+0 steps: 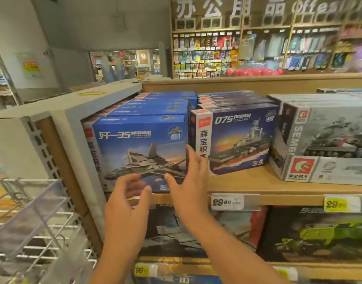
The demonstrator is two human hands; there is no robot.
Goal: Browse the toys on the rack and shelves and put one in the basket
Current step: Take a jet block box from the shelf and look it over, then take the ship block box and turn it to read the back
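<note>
Both hands are up at the blue jet box [139,148] on the wooden shelf [237,187], nothing grabbed yet. Left hand [126,199] has fingers loosely spread and empty; right hand [188,181] is flat and open by the box's right edge, next to the ship box [235,140]. No basket visible, so picking and dropping it in are both left, I'd say.

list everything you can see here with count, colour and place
jet box: one row, blue, top shelf left
warship box: one row, dark blue, top shelf middle
tank box: one at front, grey, top shelf right
price tags: one white, three yellow, shelf edges
wire rack: one, white, lower left
stationery wall: mixed colours, background
left hand: open, before the jet box
right hand: open, at the jet box's right edge
</note>
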